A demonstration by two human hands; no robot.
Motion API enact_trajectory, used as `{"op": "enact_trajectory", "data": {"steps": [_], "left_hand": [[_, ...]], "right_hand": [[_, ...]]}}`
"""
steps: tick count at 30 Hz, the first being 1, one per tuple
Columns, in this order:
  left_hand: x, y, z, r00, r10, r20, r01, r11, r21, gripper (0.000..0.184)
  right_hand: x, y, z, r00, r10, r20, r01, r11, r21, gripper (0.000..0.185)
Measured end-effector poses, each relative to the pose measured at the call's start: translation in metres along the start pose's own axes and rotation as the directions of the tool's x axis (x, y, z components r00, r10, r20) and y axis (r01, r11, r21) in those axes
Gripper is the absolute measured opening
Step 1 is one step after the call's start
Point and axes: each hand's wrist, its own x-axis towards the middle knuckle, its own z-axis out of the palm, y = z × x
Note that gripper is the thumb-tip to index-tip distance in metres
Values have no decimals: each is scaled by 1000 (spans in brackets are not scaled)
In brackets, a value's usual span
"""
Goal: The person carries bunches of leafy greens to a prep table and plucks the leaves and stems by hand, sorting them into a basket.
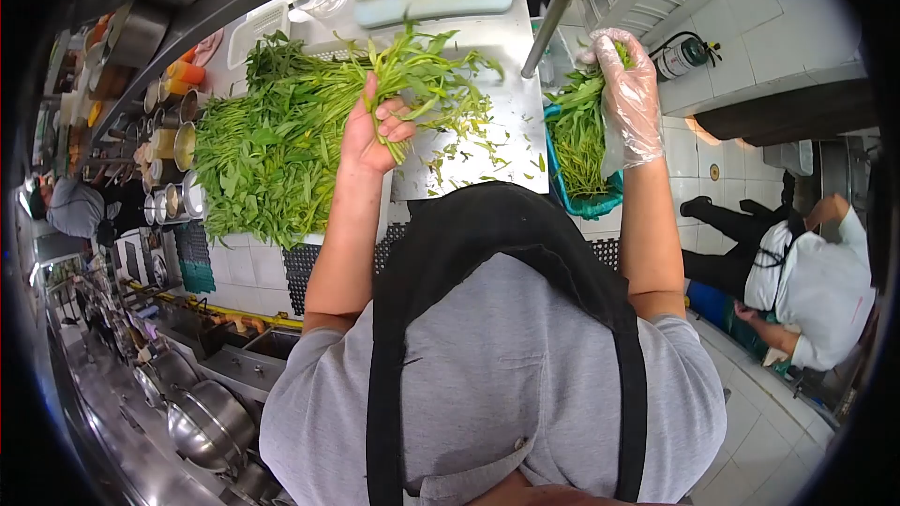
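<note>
My bare left hand (377, 128) is wrapped round the stems of a bunch of leafy greens (422, 66), lifted over the steel table (516, 122). To its left lies a large pile of the same greens (272, 141). Loose leaves and stem bits (459, 136) are scattered on the metal to its right. My right hand (626, 94), in a clear plastic glove, is above a teal basket (614, 201) at the table's right side. Its fingers are curled round some greens. More leaves and stems (583, 136) fill the basket.
Cutting boards (431, 2) lie at the back, behind a metal post (555, 19). Pots and containers (178, 145) stand at the left. A person in white (811, 286) is at the right, another in grey (80, 208) at the far left.
</note>
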Motion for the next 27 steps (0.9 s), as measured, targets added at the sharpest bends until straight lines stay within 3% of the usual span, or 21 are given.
{"op": "enact_trajectory", "data": {"steps": [1, 3, 4, 5, 6, 7, 9, 13, 15, 17, 19, 21, 22, 23, 24, 25, 27], "left_hand": [[0, 0, 0, 999, -12, 30, 13, 999, -39, 38], [1, -1, 4, 997, -40, 61, 44, 997, -67, 37], [-1, -2, 8, 995, -51, 90, 59, 994, -96, 36], [-2, -3, 14, 991, -61, 119, 76, 989, -123, 35], [-5, -4, 24, 988, -85, 130, 99, 990, -103, 34], [-5, -6, 28, 986, -104, 128, 116, 989, -90, 34], [-7, -9, 36, 976, -122, 181, 136, 988, -68, 45], [-9, -15, 42, 983, -145, 110, 153, 986, -64, 43], [-9, -17, 43, 988, -131, 85, 137, 989, -64, 41], [-8, -15, 41, 983, -137, 120, 145, 988, -55, 40], [-11, -15, 42, 991, -109, 83, 111, 994, -12, 35], [-13, -21, 51, 992, 67, -111, -24, 935, 353, 37], [-13, -33, 57, 966, 178, -187, -75, 886, 457, 40], [-12, -36, 56, 968, 165, -188, -64, 890, 452, 40], [-10, -38, 54, 963, 205, -174, -98, 871, 480, 41], [-6, -40, 52, 956, 245, -160, -133, 851, 508, 43], [-1, -49, 43, 967, 217, -131, -121, 850, 513, 43]], "right_hand": [[-4, 2, 1, 1000, 2, -14, -2, 1000, 0, 9], [-13, 7, 10, 952, -297, 75, 306, 914, -266, 10], [-19, 4, 14, 976, -113, 187, 154, 964, -219, 14], [-24, 11, 24, 970, -93, 226, 152, 953, -262, 15], [-26, 18, 34, 928, -176, 329, 246, 952, -183, 17], [-27, 18, 39, 887, -219, 407, 360, 880, -310, 17], [-28, 28, 58, 797, -440, 415, 575, 762, -297, 23], [-24, 49, 83, 763, -572, 301, 641, 729, -241, 26], [-26, 49, 85, 868, -359, 342, 441, 874, -202, 25], [-25, 49, 82, 869, -350, 350, 440, 869, -224, 23], [-23, 50, 74, 821, -395, 412, 550, 741, -385, 21], [-20, 65, 69, 804, -473, 361, 593, 689, -416, 20], [-16, 75, 63, 940, -281, 195, 328, 902, -281, 21], [-11, 81, 55, 998, -30, 62, 35, 996, -87, 22], [-6, 71, 42, 997, 63, -39, -67, 992, -104, 23], [-9, 60, 27, 978, 178, -113, -179, 984, 0, 26], [-17, 58, -12, 960, 248, -126, -229, 962, 149, 30]]}}
